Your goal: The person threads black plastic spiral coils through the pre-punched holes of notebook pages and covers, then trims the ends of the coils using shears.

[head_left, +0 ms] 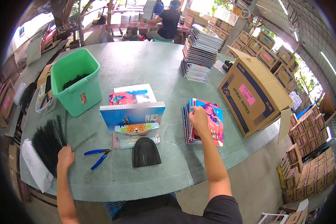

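Observation:
My left hand (65,156) is closed at the edge of a bundle of black plastic spiral coils (44,140); a loose coil (85,141) sticks out past its fingers. Beside it on the table lie cutting pliers with blue handles (100,152). My right hand (198,116) pinches at the spiral edge of the top notebook (215,127), on a short stack with pink and blue covers. Between my hands stand blue-covered notebooks (134,115), upright, behind a small pack with a fox face (137,128). In front of them sits a black curved block (146,152).
A green bin (78,93) with black coils inside stands at the left, by a clear tub (44,102). A tall notebook stack (199,56) is at the back. An open carton (246,97) stands at the right. Beyond the table sits another person (167,22).

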Tool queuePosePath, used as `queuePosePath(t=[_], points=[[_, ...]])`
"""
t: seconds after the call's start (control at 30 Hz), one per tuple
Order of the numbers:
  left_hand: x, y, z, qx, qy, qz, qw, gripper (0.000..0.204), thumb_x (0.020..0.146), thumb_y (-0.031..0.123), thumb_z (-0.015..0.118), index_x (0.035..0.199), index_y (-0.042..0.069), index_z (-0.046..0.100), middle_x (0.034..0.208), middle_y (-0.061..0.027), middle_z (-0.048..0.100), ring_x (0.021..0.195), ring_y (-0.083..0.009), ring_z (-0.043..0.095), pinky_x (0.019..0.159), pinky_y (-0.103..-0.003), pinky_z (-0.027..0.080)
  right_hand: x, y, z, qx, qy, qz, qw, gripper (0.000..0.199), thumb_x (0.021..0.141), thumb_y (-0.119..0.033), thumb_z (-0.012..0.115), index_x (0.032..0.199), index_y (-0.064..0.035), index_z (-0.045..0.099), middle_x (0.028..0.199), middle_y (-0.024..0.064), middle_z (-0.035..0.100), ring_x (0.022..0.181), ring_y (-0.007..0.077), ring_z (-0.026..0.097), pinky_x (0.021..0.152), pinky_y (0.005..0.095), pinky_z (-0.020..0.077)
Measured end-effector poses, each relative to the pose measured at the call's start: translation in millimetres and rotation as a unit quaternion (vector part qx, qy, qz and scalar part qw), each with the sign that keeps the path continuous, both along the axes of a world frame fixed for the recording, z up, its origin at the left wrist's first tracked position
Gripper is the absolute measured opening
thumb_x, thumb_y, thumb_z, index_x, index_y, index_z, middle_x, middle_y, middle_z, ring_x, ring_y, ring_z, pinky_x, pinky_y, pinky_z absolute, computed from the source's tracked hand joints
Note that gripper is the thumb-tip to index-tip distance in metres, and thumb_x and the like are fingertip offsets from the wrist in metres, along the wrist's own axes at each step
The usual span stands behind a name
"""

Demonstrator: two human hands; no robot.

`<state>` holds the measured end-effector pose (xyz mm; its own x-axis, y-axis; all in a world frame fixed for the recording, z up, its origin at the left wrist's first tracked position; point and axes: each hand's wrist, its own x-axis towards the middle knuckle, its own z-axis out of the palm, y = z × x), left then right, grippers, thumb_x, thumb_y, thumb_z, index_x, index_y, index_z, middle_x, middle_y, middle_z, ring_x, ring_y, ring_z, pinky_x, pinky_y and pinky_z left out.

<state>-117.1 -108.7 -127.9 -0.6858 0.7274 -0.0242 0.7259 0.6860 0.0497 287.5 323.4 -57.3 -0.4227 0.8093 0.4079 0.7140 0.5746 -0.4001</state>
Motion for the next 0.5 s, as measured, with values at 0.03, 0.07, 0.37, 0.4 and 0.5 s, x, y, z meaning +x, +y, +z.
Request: queuePosePath(t=[0.03,0.07,0.37,0.4,0.5], points=[[8,7,7,0.032,0.001,0.015,0.999,0.029,0.079,0.014,0.061,0.101,-0.003,0.052,0.082,-0.0218,0.059,0.087,-0.0396,0.057,0.073,-0.047,0.046,-3,3,-4,0.008,0.039,0.009,0.999,0.024,0.073,-0.009,0.060,0.091,0.0034,0.068,0.080,0.0196,0.064,0.077,0.0295,0.063,0.072,0.0400,0.0491],[15,9,15,0.072,-0.010,0.031,0.997,0.029,0.079,0.013,0.060,0.103,-0.002,0.052,0.083,-0.0213,0.060,0.086,-0.0394,0.058,0.072,-0.047,0.046,-8,3,-4,-0.031,0.042,0.015,0.999,0.027,0.073,-0.011,0.061,0.095,0.0031,0.067,0.085,0.0200,0.064,0.081,0.0296,0.062,0.075,0.0398,0.0487],[3,-14,15,0.224,-0.102,-0.081,0.966,0.012,0.086,0.006,0.051,0.096,-0.001,0.049,0.075,-0.0157,0.058,0.066,-0.0301,0.062,0.054,-0.040,0.047,14,-7,-3,-0.005,-0.138,0.108,0.984,0.061,0.075,-0.025,0.067,0.129,-0.0034,0.050,0.142,0.0221,0.036,0.134,0.0380,0.030,0.109,0.0447,0.0277],[9,-6,30,0.271,-0.193,0.017,0.943,0.010,0.086,0.005,0.052,0.092,-0.001,0.049,0.073,-0.0135,0.057,0.062,-0.0265,0.061,0.049,-0.037,0.047,20,-1,-4,-0.016,-0.122,0.129,0.984,0.059,0.075,-0.026,0.066,0.128,-0.0037,0.051,0.142,0.0213,0.036,0.134,0.0383,0.030,0.109,0.0456,0.0276],[34,12,70,0.284,-0.290,0.138,0.904,0.011,0.082,0.003,0.056,0.088,-0.001,0.048,0.067,-0.0078,0.053,0.053,-0.0168,0.057,0.036,-0.029,0.042,20,5,-4,-0.019,-0.097,0.169,0.981,0.054,0.077,-0.028,0.066,0.124,-0.0048,0.054,0.139,0.0201,0.041,0.131,0.0392,0.034,0.108,0.0468,0.0286]])
